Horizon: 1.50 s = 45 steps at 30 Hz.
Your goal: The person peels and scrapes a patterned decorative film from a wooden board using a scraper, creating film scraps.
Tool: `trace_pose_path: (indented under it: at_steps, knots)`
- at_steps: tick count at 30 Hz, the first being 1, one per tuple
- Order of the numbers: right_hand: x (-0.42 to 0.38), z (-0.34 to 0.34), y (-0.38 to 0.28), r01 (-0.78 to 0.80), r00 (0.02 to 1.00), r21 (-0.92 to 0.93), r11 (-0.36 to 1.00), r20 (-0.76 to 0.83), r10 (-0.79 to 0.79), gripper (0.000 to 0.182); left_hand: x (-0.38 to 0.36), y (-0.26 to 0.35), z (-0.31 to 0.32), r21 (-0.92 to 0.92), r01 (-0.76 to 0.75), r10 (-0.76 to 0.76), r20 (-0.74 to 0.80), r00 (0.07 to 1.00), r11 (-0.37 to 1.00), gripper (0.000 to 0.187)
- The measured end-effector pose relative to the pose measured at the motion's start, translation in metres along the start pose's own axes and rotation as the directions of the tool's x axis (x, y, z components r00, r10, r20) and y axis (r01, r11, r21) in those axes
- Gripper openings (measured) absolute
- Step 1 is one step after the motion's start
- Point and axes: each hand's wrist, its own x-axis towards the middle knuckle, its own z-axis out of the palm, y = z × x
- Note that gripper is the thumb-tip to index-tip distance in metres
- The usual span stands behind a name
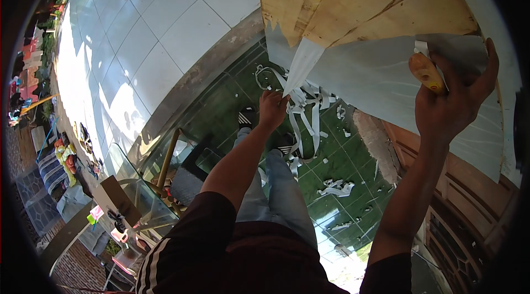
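My left hand [273, 109] pinches the lower end of a white peeled strip [303, 65], which tapers down from the panel's torn edge. Overhead and to the right is a wooden panel [386, 4], bare and stained above, with a smooth grey facing sheet [364, 68] still covering its lower part. My right hand [450, 98] is raised against this grey sheet, closed on a wooden-handled tool [426, 73] with a rounded handle end; its working end is hidden by the hand. A small white curl [421, 47] shows just above the handle.
Torn white strips [309, 123] and scraps [335, 188] litter the green tiled floor [331, 167] around my feet. A raised ledge with pale tiles [165, 29] runs along the left. Glass-topped furniture [149, 206] stands lower left, and a brown wooden door [458, 194] is at right.
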Motion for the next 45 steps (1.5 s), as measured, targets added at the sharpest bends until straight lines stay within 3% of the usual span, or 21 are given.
trace_pose_path:
  at_steps: [7,11,17,20,25,32,39,41,43,45]
  knots:
    - [-0.002,0.002,0.008,0.075,0.997,-0.038,0.996,0.013,-0.075,0.036,-0.011,-0.018,0.013,0.043,0.032,-0.034,0.047,0.998,0.999,0.023]
    - [-0.001,0.003,0.005,0.091,0.996,-0.190,0.978,0.010,-0.091,0.032,-0.027,-0.040,0.017,0.041,0.112,-0.115,0.088,0.989,0.993,0.029]
    - [-0.007,0.006,0.042,0.076,0.991,-0.304,0.950,0.132,-0.037,0.024,-0.066,-0.089,0.022,0.145,0.221,-0.239,0.120,0.964,0.965,0.036]
    - [-0.008,0.012,0.041,-0.033,0.989,-0.254,0.967,0.132,0.068,0.023,-0.068,-0.100,0.024,0.113,0.307,-0.321,0.138,0.937,0.945,0.038]
    - [-0.009,0.017,0.027,-0.174,0.970,-0.263,0.949,0.119,0.211,0.027,-0.071,-0.101,0.022,0.119,0.329,-0.344,0.149,0.927,0.937,0.039]
    - [-0.012,0.014,0.048,-0.045,0.981,-0.349,0.936,0.160,0.107,0.032,-0.076,-0.118,0.020,0.146,0.318,-0.339,0.151,0.929,0.937,0.040]
    - [-0.012,0.015,0.032,-0.147,0.969,-0.349,0.926,0.139,0.206,0.036,-0.086,-0.138,0.024,0.192,0.384,-0.420,0.204,0.884,0.903,0.037]
    - [0.004,0.029,0.043,0.144,0.990,-0.066,0.987,0.021,-0.143,0.032,-0.093,-0.137,0.025,0.219,0.384,-0.426,0.202,0.882,0.897,0.037]
    - [0.011,0.037,0.052,0.315,0.946,0.060,0.947,-0.092,-0.309,0.030,-0.099,-0.138,0.026,0.218,0.354,-0.391,0.157,0.907,0.909,0.042]
    - [0.011,0.038,0.057,0.335,0.938,0.050,0.941,-0.106,-0.329,0.029,-0.101,-0.140,0.026,0.222,0.332,-0.366,0.136,0.921,0.917,0.044]
